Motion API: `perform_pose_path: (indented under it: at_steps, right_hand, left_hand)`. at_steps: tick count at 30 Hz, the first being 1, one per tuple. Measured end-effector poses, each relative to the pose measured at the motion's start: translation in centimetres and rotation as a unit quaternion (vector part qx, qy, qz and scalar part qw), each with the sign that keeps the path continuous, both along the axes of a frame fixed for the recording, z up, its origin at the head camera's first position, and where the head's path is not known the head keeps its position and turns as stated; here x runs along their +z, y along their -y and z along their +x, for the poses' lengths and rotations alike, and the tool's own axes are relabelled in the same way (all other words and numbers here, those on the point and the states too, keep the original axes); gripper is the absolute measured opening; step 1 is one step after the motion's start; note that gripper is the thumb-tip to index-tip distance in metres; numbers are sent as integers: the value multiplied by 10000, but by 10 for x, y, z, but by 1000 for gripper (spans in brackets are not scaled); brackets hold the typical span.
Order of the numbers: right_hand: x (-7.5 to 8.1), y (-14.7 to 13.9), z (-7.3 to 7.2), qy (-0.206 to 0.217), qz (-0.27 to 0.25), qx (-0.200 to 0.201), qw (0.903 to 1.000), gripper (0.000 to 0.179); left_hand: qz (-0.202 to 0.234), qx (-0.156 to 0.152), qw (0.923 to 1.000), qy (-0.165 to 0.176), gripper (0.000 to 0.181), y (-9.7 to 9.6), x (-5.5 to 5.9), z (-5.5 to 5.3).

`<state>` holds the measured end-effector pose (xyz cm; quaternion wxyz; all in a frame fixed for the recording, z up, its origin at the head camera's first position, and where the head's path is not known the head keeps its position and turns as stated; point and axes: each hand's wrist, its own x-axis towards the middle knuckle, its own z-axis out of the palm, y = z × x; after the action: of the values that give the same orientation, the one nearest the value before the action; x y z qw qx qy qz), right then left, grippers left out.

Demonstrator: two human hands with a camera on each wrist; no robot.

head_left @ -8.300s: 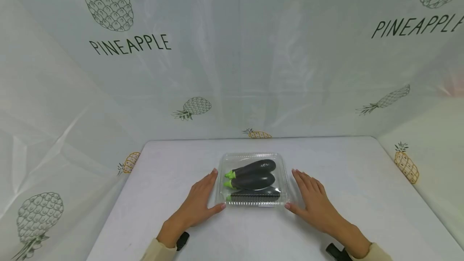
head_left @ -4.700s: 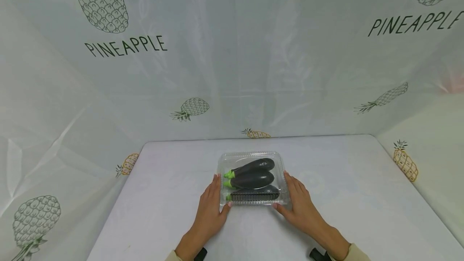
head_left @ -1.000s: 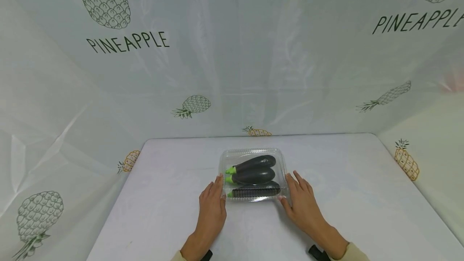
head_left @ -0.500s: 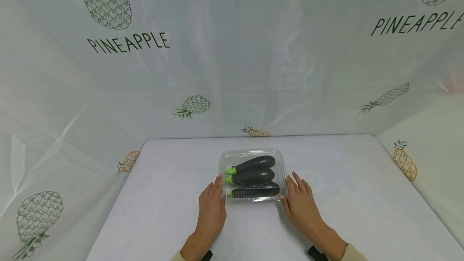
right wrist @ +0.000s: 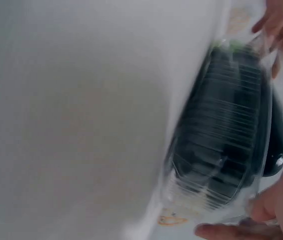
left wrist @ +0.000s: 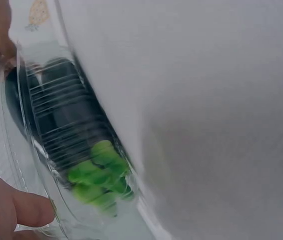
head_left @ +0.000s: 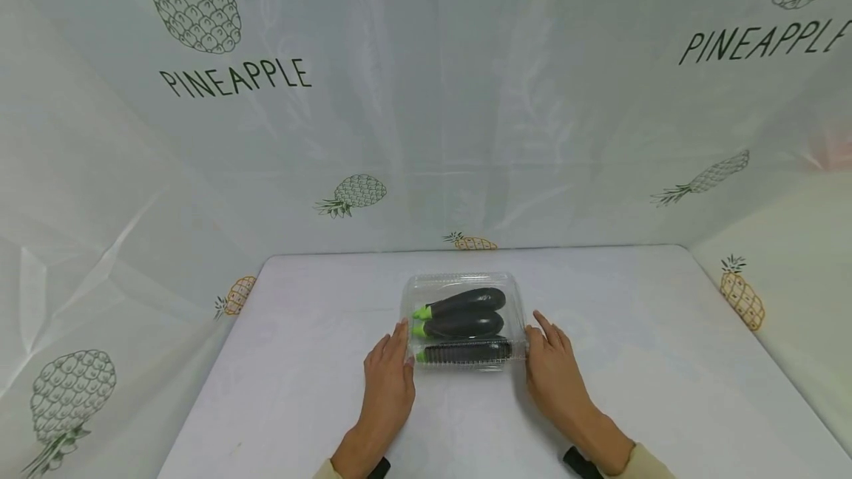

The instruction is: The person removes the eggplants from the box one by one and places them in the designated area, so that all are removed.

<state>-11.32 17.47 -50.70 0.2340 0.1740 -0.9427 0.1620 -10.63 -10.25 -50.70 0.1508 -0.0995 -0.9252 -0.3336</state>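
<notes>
Evidently, both our arms reach in from the near side, in pale sleeves [head_left: 644,464]. Our left grip [head_left: 388,384] lies along the left side of a clear container [head_left: 459,277], fingers pointing away, narrowed on the rim with the thumb at the near corner. Our right grip [head_left: 555,375] pinches the near right corner, its index finger stretched out. On the pale sheet [head_left: 413,117] behind, we read PINEAPPLE in dark capitals at upper left, and again at upper right, running to the edge of view. The container is mid-worktop [head_left: 632,301]; whether its near edge is raised, we cannot tell. Inside, three glossy, dark eggplants [head_left: 464,324] lie side by side, bright green stems leftward, the nearest seen through ribbed plastic.
</notes>
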Motion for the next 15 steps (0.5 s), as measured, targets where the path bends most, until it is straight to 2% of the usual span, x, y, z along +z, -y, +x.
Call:
perform_pose_path:
  at_steps: [3,9,15]
  right_hand:
    - [-2,-3,-2,-135,-93,7,9999,30]
    - [-4,-7,-3,-321,-310,118,9989,41]
    - [-2,-9,-2,-388,-388,95,9984,44]
  left_hand:
    - [18,13,10000,-24,63,1,0,0]
    - [74,-15,10000,-41,66,2,-1,-1]
    - [-16,-17,9999,-128,67,4,1,0]
